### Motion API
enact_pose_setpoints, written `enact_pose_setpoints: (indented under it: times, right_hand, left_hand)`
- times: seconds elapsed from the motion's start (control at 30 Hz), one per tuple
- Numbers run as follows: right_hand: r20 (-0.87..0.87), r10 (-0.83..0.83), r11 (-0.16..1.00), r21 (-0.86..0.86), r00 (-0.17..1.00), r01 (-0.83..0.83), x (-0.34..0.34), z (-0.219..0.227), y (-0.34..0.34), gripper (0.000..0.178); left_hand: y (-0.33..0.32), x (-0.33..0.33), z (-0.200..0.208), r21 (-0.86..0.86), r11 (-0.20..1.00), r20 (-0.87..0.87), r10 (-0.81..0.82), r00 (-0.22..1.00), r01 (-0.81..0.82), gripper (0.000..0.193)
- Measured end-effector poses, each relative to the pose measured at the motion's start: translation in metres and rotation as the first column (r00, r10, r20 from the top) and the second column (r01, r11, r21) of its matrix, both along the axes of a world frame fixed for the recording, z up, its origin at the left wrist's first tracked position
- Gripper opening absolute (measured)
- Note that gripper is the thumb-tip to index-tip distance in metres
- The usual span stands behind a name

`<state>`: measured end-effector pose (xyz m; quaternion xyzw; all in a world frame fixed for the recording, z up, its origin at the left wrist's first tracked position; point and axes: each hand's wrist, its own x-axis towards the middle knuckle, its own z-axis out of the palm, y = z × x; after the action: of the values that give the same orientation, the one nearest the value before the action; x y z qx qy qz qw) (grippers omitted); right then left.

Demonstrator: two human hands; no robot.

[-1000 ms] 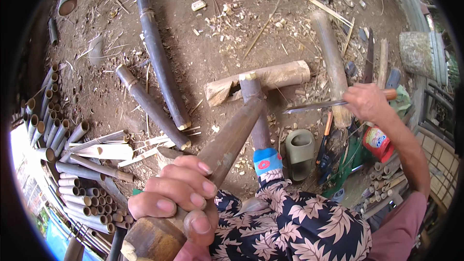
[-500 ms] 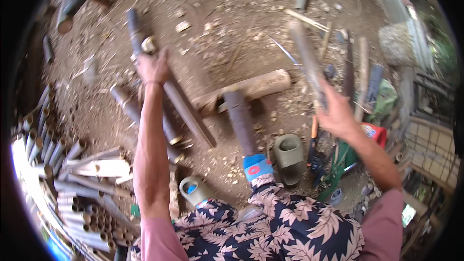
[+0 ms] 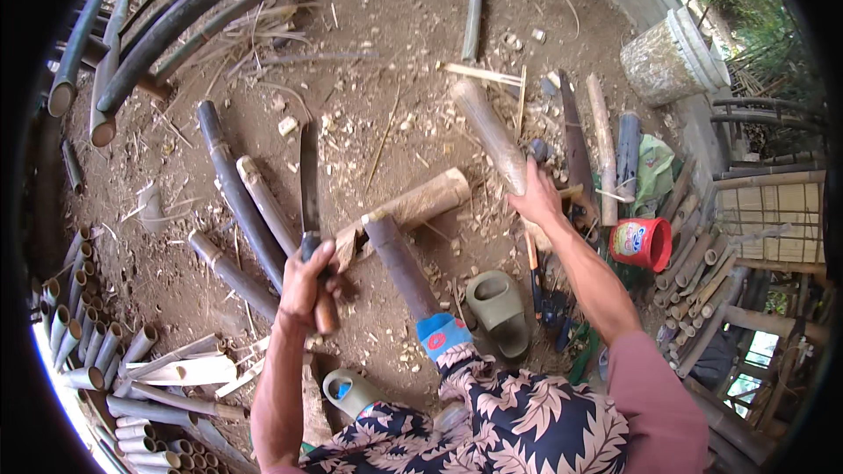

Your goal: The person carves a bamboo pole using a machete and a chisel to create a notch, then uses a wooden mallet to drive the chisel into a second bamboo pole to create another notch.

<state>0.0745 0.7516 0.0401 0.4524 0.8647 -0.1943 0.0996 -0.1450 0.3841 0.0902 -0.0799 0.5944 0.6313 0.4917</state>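
My left hand (image 3: 307, 285) is closed round the handle of a machete (image 3: 309, 180), its dark blade pointing away from me. My right hand (image 3: 537, 197) grips the near end of a thick wooden club (image 3: 490, 127), which slants away to the left above the ground. Between the hands, a short log (image 3: 430, 197) lies on the dirt. The far end of a dark brown bamboo piece (image 3: 402, 263) rests against it, with a blue patterned sock (image 3: 442, 333) at the near end. Left of the machete lie a dark bamboo pole (image 3: 235, 193) and a paler bamboo pole (image 3: 266, 202).
Stacked bamboo tubes (image 3: 145, 443) fill the lower left. A bamboo frame (image 3: 189, 17) stands at the far left. To the right are a red tub (image 3: 641, 244), a dirty white bucket (image 3: 672, 57) and loose sticks (image 3: 606, 149). Green slippers (image 3: 499, 312) are near my feet.
My left hand has come back toward me and slightly right, and the machete now shows plainly in it. My right hand has shifted left with the club. The view has turned, showing the white bucket more fully.
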Motion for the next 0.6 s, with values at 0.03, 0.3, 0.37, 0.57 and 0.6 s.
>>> enact_pose_setpoints:
  times: [0.03,0.3,0.37,0.57,0.6]
  right_hand:
    - [-0.071,-0.032,0.995,-0.094,0.997,0.026,-0.004,0.011,0.006,0.09]
    - [-0.669,-0.739,0.647,-0.739,0.083,-0.191,0.038,0.051,0.009,0.092]
    - [-0.404,-0.869,0.173,-0.789,0.285,-0.59,0.063,0.075,0.003,0.086]
    - [-0.527,-0.759,0.329,-0.817,0.381,-0.474,0.08,0.103,-0.045,0.099]
    - [-0.545,-0.721,0.382,-0.828,0.428,-0.411,0.073,0.129,-0.053,0.099]
  left_hand:
    - [-0.008,0.0,0.003,0.009,1.0,-0.013,-0.023,1.0,0.023,0.031]
    - [-0.05,-0.03,0.007,-0.117,0.981,-0.402,-0.19,0.896,0.155,0.028]
    - [-0.079,-0.056,-0.005,-0.43,0.863,-0.496,-0.471,0.73,0.264,0.03]
    - [-0.063,-0.071,0.0,-0.878,0.42,-0.349,-0.89,0.294,0.231,0.072]
    - [-0.063,-0.069,0.0,-0.892,0.371,-0.312,-0.918,0.243,0.258,0.075]
